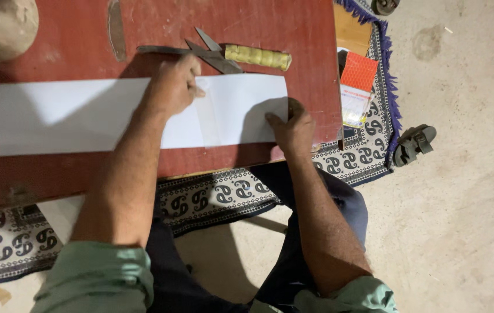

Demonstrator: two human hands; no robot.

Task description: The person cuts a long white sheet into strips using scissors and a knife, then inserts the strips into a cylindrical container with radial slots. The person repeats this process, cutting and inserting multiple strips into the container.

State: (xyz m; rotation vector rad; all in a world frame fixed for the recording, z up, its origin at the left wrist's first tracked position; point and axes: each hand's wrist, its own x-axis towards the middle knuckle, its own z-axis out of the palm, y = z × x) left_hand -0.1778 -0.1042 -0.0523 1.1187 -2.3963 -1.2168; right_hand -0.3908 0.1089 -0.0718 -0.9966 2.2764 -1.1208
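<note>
A long white paper strip (84, 113) is lying across the red bench (293, 35), running from the left edge of the view to just short of the bench's right side, with a faint fold line showing near its right end. The left hand (171, 87) is resting on the strip's upper edge, its grip curled loosely and knuckles pressing down on the paper rather than closing around it. The right hand (294, 128) is sitting at the strip's lower right corner, its grip flattened, with fingertips pinning the paper to the bench. Just above the left hand, large scissors (212, 51) with a yellow wrapped handle are lying open on the bench, touching neither hand. A rounded tan lump (0, 23) is sitting at the far left corner. Beyond the right edge, an orange and white packet (356, 87) is lying on a patterned mat (223, 194), and a dark sandal (414, 144) is resting on the concrete floor (467, 220).
</note>
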